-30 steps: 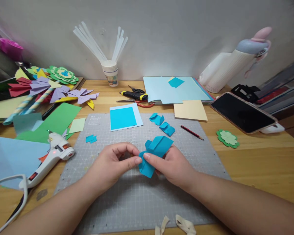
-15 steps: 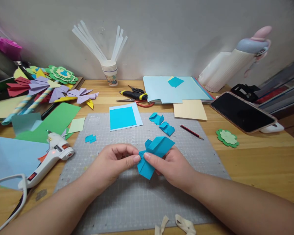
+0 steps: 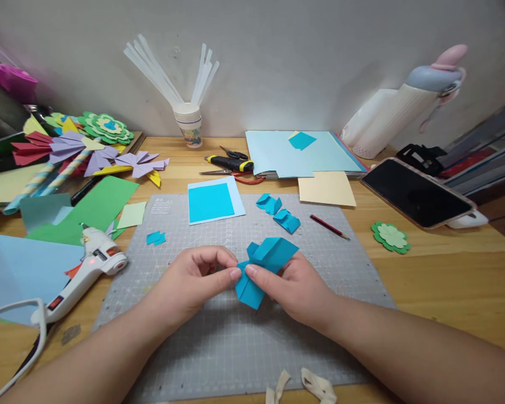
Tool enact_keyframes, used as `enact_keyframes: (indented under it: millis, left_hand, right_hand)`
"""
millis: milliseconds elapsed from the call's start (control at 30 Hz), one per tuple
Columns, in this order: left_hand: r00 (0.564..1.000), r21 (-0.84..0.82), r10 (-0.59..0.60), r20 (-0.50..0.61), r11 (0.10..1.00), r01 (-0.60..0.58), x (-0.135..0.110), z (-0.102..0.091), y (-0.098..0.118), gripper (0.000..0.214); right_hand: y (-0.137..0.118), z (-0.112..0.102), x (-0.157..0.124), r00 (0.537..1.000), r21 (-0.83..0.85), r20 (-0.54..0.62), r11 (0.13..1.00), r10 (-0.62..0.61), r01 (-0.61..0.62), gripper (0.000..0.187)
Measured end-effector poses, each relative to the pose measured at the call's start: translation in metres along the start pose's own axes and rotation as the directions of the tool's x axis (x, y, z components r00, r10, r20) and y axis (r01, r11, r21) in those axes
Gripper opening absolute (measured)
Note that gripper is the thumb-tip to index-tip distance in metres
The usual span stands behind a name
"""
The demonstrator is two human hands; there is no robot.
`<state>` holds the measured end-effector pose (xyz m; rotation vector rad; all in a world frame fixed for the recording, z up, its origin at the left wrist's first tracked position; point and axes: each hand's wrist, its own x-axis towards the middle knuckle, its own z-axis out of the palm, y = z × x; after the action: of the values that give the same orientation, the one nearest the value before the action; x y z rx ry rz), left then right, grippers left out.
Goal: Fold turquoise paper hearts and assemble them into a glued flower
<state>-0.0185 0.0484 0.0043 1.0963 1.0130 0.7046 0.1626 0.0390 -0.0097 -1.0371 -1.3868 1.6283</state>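
Both my hands pinch a folded blue paper piece [image 3: 265, 264] just above the grey cutting mat [image 3: 244, 336]. My left hand [image 3: 197, 280] grips its left edge with thumb and fingers closed. My right hand [image 3: 292, 286] holds it from the right and below, thumb pressed on the paper. Two smaller folded blue pieces [image 3: 278, 212] lie on the mat behind it, and a tiny blue scrap [image 3: 156, 238] lies to the left. A blue square on a pale sheet [image 3: 214, 201] rests at the mat's far edge.
A white glue gun [image 3: 90, 264] with its cord lies left of the mat on coloured sheets. Scissors [image 3: 231, 165], a red pencil [image 3: 329, 228], a phone [image 3: 416, 192], a cup of glue sticks [image 3: 188, 126] and paper flowers [image 3: 105, 129] stand around. Cloth strips [image 3: 307, 387] lie at the near edge.
The folded blue piece and both hands have shifted very slightly left; the pinch holds as before.
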Motion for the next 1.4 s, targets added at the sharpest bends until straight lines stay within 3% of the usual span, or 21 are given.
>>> enact_keyframes:
  millis: [300,600,1067,1233,1400]
  left_hand:
    - [0.994,0.147,0.109,-0.007,0.983,-0.107,-0.0019,0.0031,-0.0026,0.018]
    - [0.982,0.343,0.188,0.02,0.921,-0.183,-0.0081,0.0075,0.0005,0.015]
    - [0.982,0.358,0.191,-0.005,0.917,-0.176,-0.0055,0.0082,0.0016,0.014]
    - [0.984,0.38,0.175,-0.028,0.912,-0.152,-0.0049,0.0088,-0.0021,0.01]
    - [0.984,0.424,0.177,-0.027,0.893,-0.149,-0.0056,0.0085,-0.0041,0.01]
  right_hand:
    - [-0.002,-0.0003,-0.0032,0.999,-0.057,0.04,0.998,0.021,-0.018,0.024]
    - [0.0012,-0.0003,-0.0019,0.993,0.004,0.079,0.996,0.091,-0.092,0.024]
    - [-0.001,-0.0021,0.0007,0.986,-0.003,0.131,0.995,0.099,-0.1,0.02]
    - [-0.0004,-0.0022,0.0009,0.992,-0.066,0.12,0.997,0.049,-0.041,0.011]
    - [0.0009,-0.0014,-0.0006,0.992,-0.179,0.123,0.982,-0.034,0.056,0.015]
